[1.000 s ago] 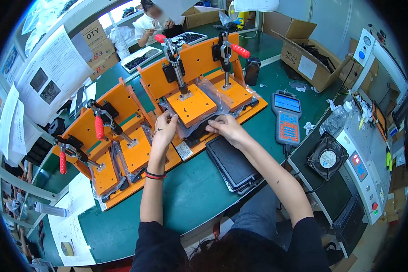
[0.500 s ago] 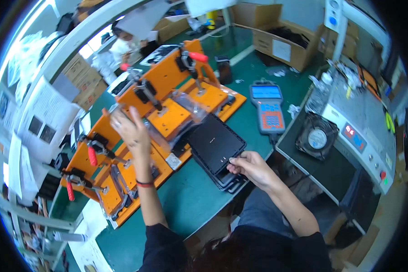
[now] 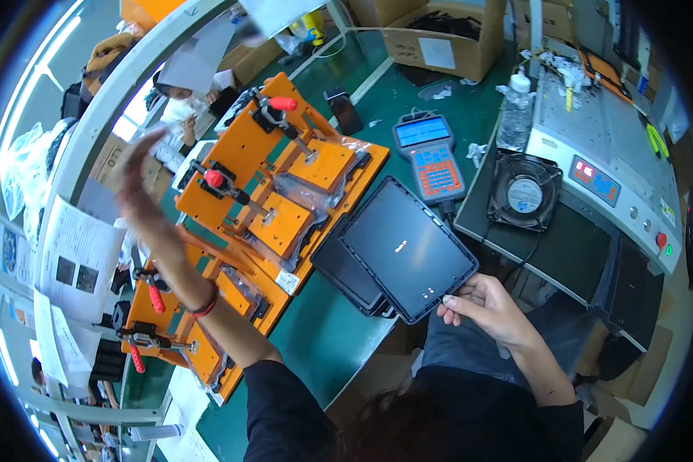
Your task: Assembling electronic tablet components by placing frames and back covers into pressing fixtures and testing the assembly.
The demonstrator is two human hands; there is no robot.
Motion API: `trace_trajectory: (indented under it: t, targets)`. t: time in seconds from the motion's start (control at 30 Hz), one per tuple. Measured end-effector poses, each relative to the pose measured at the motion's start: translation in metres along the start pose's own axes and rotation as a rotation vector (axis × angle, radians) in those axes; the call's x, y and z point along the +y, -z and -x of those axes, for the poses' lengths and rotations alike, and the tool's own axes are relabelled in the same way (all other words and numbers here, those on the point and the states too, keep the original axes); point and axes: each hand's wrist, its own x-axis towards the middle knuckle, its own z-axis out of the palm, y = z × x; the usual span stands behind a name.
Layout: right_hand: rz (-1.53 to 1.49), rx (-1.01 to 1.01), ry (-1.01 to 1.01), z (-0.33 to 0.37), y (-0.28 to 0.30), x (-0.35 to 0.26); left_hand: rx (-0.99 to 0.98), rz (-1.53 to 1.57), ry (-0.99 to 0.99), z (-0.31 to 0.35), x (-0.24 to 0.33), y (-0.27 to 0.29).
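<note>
My right hand (image 3: 491,308) pinches the lower right corner of a black rectangular plastic cover (image 3: 408,250), which is tilted up with its broad face showing. Beneath it, partly hidden, lies another black cover (image 3: 339,266) on the bench by its front edge. My left hand (image 3: 140,192), blurred, is raised over the back of the orange clamping fixture (image 3: 300,258), fingers stretched out and holding nothing. Toggle clamps with red handles (image 3: 282,104) line the fixture. Under its orange press blocks (image 3: 281,225) lie dark parts in clear film.
Right of the fixture lie a handheld device with a lit screen (image 3: 427,158) and a black fan (image 3: 524,192). A grey machine with a digital display (image 3: 593,177) stands farther right, beside a clear bottle (image 3: 514,115). An open cardboard box (image 3: 439,50) stands behind; another person (image 3: 181,112) sits beyond.
My right hand has lifted the top cover off the lower one and moved it rightward. My left hand has swung up and left. The whole view has shifted.
</note>
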Motion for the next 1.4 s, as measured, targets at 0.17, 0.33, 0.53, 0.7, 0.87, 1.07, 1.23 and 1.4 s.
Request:
trace_trajectory:
  t: [0.17,0.33,0.53,0.7,0.87,1.07,1.23,1.4]
  targets:
    - [-0.06,0.016,-0.027,-0.012,-0.001,0.023,-0.004,-0.391,0.089,0.073,-0.06,-0.053]
    - [-0.047,-0.024,0.019,-0.011,-0.013,0.026,0.115,-0.423,-0.043,0.083,-0.059,-0.069]
    - [0.026,-0.071,0.026,0.0,-0.003,0.021,0.038,-0.47,0.04,0.093,-0.024,-0.061]
    - [0.175,-0.07,0.131,-0.005,-0.006,0.008,-0.273,-0.024,0.457,0.141,0.052,-0.065]
    - [0.586,-0.008,0.436,-0.021,-0.028,0.004,-0.263,0.457,0.881,0.167,0.06,-0.059]
    - [1.282,0.233,1.097,-0.037,-0.034,0.019,-0.005,0.779,1.027,0.174,0.045,-0.052]
    - [1.383,0.192,1.175,-0.048,-0.031,0.034,0.128,0.873,1.101,0.178,0.018,-0.046]
    - [1.274,0.205,1.208,-0.059,-0.034,0.046,0.034,0.861,1.059,0.167,0.005,-0.053]
